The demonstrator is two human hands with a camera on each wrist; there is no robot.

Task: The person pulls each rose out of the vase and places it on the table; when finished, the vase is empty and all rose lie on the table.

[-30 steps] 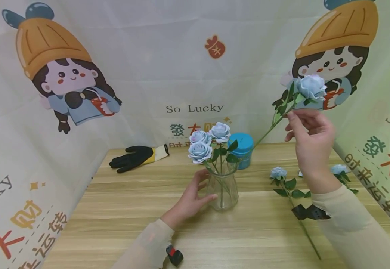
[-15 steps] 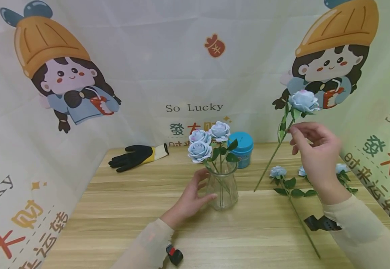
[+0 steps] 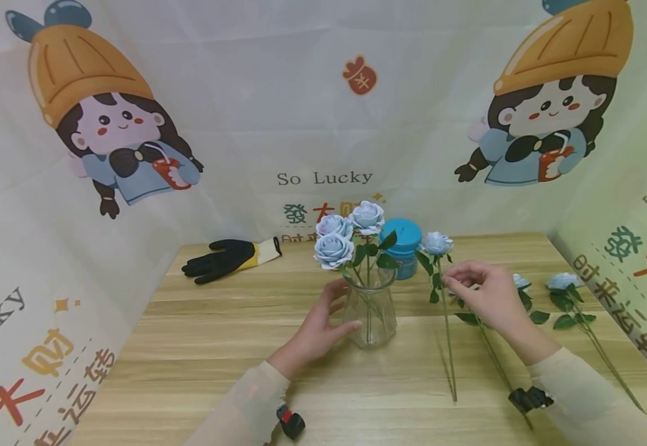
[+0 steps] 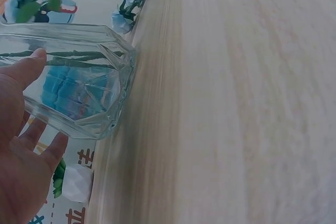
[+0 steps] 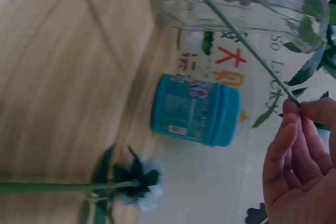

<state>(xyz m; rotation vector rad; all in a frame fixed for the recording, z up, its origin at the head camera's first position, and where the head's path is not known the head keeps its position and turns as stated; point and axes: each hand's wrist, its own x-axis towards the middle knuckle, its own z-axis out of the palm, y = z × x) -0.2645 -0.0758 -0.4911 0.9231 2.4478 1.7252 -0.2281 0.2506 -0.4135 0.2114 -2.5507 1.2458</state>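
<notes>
A clear glass vase (image 3: pixel 378 319) stands on the wooden table, holding three pale blue roses (image 3: pixel 333 251) with green leaves. My left hand (image 3: pixel 315 334) grips its left side, thumb in front and fingers toward the back. In the left wrist view the thumb (image 4: pixel 34 64) lies against the glass. To the right of the vase, my right hand (image 3: pixel 491 294) pinches another pale blue rose (image 3: pixel 437 243) by its stem below the bloom. This rose is upright, its stem (image 5: pixel 247 45) crossing in front of the vase in the right wrist view.
Behind the vase sits a blue lidded tub (image 3: pixel 407 263). A black and yellow work glove (image 3: pixel 225 260) lies at the back left. More roses (image 3: pixel 566 285) lie on the right side of the table, partly under my right arm. Printed cloth (image 3: pixel 256 111) hangs around the table.
My right hand has come down and left with the rose, which has swung from leaning right to nearly upright. The left hand stays on the vase.
</notes>
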